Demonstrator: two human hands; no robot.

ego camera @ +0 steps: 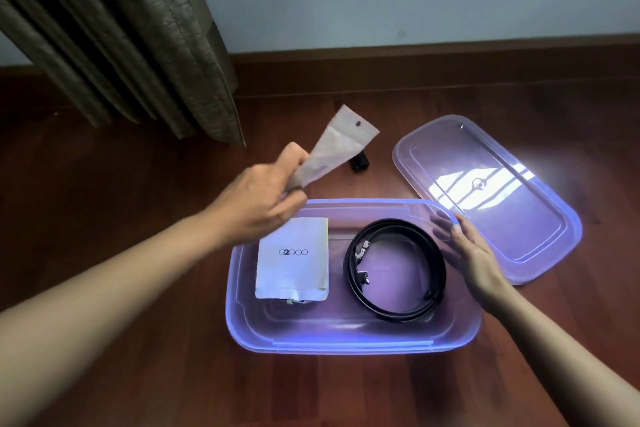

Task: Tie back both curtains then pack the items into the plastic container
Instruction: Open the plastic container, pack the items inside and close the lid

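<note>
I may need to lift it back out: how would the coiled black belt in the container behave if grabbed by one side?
The belt would probably flop and uncoil, since nothing visibly binds its loose loops. Its metal buckle likely makes that side heavier, so it may swing. The glossy strap looks somewhat slippery.

Home room: wood floor (138,374), skirting board (450,52), pleated curtain (138,38).

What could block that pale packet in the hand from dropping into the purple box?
Nothing visible. The left hand holds the pale packet near the far left corner of the open box; the lid lies aside on the floor. The white pouch and coiled belt inside leave bare space between them.
</note>
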